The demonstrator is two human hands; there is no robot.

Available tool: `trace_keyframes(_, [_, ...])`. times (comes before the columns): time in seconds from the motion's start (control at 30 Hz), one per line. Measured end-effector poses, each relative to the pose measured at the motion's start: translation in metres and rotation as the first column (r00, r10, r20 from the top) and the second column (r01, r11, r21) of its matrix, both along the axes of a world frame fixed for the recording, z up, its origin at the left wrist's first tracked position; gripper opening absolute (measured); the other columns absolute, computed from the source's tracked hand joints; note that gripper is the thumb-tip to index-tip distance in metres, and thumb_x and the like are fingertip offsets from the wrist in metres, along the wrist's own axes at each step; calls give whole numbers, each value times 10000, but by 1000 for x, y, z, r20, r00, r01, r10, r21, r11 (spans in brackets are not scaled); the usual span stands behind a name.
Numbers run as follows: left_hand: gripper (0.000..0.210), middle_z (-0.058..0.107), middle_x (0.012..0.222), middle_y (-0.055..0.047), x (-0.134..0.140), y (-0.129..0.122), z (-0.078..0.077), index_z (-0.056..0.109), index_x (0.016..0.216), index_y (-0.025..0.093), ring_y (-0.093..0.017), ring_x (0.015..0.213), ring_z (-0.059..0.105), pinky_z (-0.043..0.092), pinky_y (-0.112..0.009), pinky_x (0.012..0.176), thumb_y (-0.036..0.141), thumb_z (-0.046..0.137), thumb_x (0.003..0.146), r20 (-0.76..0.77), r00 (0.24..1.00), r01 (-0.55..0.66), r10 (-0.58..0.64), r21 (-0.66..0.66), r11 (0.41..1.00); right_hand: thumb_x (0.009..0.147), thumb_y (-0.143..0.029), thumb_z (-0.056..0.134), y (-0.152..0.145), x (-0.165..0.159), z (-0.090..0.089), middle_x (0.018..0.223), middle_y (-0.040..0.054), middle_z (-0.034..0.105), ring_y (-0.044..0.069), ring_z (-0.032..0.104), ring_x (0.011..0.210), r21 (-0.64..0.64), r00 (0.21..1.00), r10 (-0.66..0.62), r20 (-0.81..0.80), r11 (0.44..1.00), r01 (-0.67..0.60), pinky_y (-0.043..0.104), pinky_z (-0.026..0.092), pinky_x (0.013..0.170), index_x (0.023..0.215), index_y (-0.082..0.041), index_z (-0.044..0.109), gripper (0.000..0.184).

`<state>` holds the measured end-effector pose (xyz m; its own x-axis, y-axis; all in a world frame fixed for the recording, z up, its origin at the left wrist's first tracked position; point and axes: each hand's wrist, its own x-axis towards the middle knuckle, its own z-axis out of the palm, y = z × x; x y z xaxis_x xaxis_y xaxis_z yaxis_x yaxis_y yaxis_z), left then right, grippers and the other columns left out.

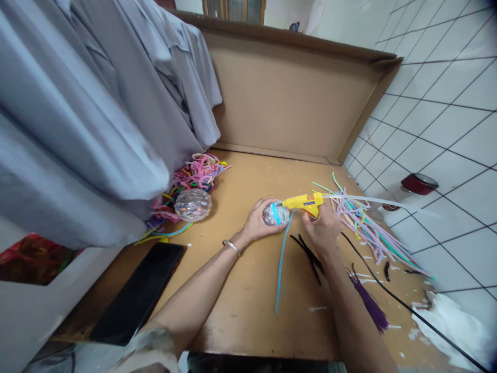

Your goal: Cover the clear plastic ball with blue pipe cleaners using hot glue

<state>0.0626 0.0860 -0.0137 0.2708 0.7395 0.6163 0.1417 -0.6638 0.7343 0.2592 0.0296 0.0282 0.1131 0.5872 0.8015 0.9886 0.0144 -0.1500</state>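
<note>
My left hand (259, 220) is closed around a see-through plastic ball (271, 217) with blue stripes on its side. In my right hand (323, 228) is a yellow glue gun (301, 202), its nozzle at the top of the ball. Whether the tip touches the ball I cannot tell. A long pale glue stick (373, 199) juts from the gun's back. Beside the ball, a blue pipe cleaner (281, 264) runs down over the table; its upper end is close to the ball. Black pipe cleaners (308, 254) lie crossed near my right wrist.
Another see-through ball (193, 205) sits by a heap of coloured pipe cleaners (198, 173). A black phone-like slab (137, 292) lies left. Loose pipe cleaners (365, 228), a purple bundle (368, 300) and a black cord (404, 303) are right. Grey cloth (116, 103), cardboard (287, 93) and tiles (446, 134) surround the table.
</note>
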Motion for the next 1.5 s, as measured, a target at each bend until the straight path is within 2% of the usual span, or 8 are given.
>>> trace_keyframes(0.17, [646,630,1246,-103,0,0,0,564,1184,224,-281,1177,606,480,-493,1058,327,844,610,13,1000,8,-8,14,1000,796,-332,509,1,1,-1,713,48,593,201,506,634,-2,1000,-13,17,1000,13,298,325,604,830,-199,569,150])
trace_keyframes(0.33, [651,630,1249,-105,1,2,-3,566,1187,223,-283,1184,608,482,-487,1060,329,846,609,8,1000,3,-3,12,1000,803,-339,519,3,6,-3,727,42,597,204,526,653,-38,999,31,21,999,-31,293,345,614,882,-197,580,174])
trace_keyframes(0.53, [666,622,1265,-116,0,2,-3,560,1199,217,-288,1203,598,472,-493,1075,329,848,608,4,1000,13,-13,11,1000,805,-334,503,0,-1,0,727,51,619,199,523,638,0,1000,-1,15,1000,1,294,333,604,843,-203,570,152])
trace_keyframes(1.0, [662,628,1259,-102,0,0,-2,572,1192,241,-292,1196,603,481,-501,1070,331,854,601,10,1000,-1,1,13,1000,802,-333,499,-4,-2,5,702,55,610,202,508,617,-15,1000,-10,28,1000,11,301,294,585,847,-190,579,170])
trace_keyframes(1.2, [672,620,1275,-119,0,0,-3,569,1205,211,-294,1216,590,465,-489,1081,333,851,608,2,1000,9,-9,1,1000,792,-314,506,-3,-2,4,721,55,603,205,512,640,-10,1000,-9,11,1000,9,300,296,596,879,-187,580,171])
trace_keyframes(1.5, [679,616,1283,-117,0,2,-5,567,1214,226,-294,1218,592,464,-488,1082,337,852,608,3,1000,4,-4,25,1000,799,-318,510,-2,-2,3,691,39,595,185,481,603,5,1000,-4,29,1000,4,293,300,599,826,-197,576,140])
